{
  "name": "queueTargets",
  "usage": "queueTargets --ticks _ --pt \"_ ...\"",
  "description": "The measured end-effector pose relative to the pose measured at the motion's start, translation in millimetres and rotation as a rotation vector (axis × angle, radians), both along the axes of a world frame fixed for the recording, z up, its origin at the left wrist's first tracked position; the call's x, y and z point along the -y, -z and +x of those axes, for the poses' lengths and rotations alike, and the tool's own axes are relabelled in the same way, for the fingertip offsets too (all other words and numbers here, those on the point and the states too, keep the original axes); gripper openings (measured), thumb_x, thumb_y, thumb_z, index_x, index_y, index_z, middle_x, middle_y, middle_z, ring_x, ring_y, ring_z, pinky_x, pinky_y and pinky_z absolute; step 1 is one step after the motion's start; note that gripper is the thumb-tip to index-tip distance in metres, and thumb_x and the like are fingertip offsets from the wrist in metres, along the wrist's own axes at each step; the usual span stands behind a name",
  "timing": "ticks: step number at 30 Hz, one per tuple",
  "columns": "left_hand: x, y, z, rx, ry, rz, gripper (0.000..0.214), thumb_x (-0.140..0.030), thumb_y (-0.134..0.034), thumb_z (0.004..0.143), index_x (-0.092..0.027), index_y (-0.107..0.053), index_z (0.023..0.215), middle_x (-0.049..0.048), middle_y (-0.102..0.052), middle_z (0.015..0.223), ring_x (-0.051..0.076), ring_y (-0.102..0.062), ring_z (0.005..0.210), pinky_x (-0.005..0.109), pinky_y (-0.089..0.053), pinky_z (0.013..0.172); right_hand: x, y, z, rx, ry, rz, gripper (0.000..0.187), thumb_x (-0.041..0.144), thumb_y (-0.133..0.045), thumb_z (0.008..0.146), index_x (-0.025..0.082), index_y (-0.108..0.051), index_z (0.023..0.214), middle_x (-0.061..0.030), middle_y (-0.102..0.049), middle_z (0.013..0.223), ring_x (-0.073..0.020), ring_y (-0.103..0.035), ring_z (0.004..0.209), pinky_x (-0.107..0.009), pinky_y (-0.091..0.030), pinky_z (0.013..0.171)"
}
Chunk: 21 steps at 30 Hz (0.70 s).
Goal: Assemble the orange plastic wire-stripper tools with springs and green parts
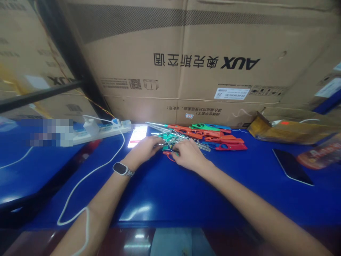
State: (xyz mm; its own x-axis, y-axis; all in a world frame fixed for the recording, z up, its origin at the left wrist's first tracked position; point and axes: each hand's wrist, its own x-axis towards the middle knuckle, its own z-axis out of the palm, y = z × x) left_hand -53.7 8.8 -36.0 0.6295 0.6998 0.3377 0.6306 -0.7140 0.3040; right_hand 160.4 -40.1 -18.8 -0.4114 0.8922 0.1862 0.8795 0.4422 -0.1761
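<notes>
Straight to the heap of gun-shaped plastic pieces (195,134), spread across the blue tabletop (181,199)! Looks light, stiff, smooth; perhaps bendable at the thin metal rods (156,124), best taken by the chunky bodies. Orange, red, green, dashed with blue. Partly covered by left hand (146,149) and right hand (190,154), fingers curled partway; cannot tell about any grip. Backed by an upside-down AUX carton (149,101).

Likely a storeroom: a big AUX carton (186,39), print upside down, stands along the far edge of the blue surface (170,195); a dark post (73,53) and another carton (18,35) stand beyond its left edge.
</notes>
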Motion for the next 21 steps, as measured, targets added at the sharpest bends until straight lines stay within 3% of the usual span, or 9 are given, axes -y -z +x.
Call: queueTargets --ticks 6,10,14,21 --pt "2 -0.5 0 0.080 0.018 -0.090 0.018 -0.013 -0.056 0.092 -0.018 -0.069 0.103 0.0070 -0.069 0.095 0.020 -0.064 0.081 0.030 -0.048 0.073 -8 -14.1 -27 0.134 0.125 -0.081 0.022 0.029 -0.055 0.088 0.018 -0.074 0.091 -0.0132 -0.076 0.094 -0.0284 -0.070 0.090 -0.034 -0.046 0.074" --pt "2 -1.7 -1 0.104 0.015 -0.101 0.017 -0.013 -0.056 0.092 -0.017 -0.070 0.102 0.0075 -0.070 0.096 0.020 -0.064 0.082 0.031 -0.049 0.075 -16 -11.6 -27 0.119 0.145 -0.124 0.018 0.024 -0.057 0.084 0.021 -0.074 0.087 -0.0091 -0.076 0.091 -0.0264 -0.070 0.089 -0.031 -0.045 0.071" --pt "2 -0.4 -2 0.108 0.002 -0.116 0.019 -0.015 -0.056 0.093 -0.018 -0.070 0.105 0.0081 -0.071 0.099 0.021 -0.065 0.085 0.033 -0.050 0.077 -22 -7.0 -14 -0.030 0.082 -0.174 0.015 0.025 -0.059 0.084 0.025 -0.073 0.080 -0.0010 -0.074 0.081 -0.0195 -0.067 0.080 -0.027 -0.038 0.065" --pt "3 -0.6 -2 0.118 -0.003 -0.073 0.017 -0.014 -0.058 0.092 -0.019 -0.070 0.102 0.0067 -0.069 0.097 0.021 -0.065 0.088 0.034 -0.052 0.080 -21 0.7 7 -0.415 0.029 -0.240 0.011 0.026 -0.061 0.089 0.020 -0.068 0.084 0.0054 -0.060 0.058 -0.0106 -0.050 0.055 -0.024 -0.028 0.055"
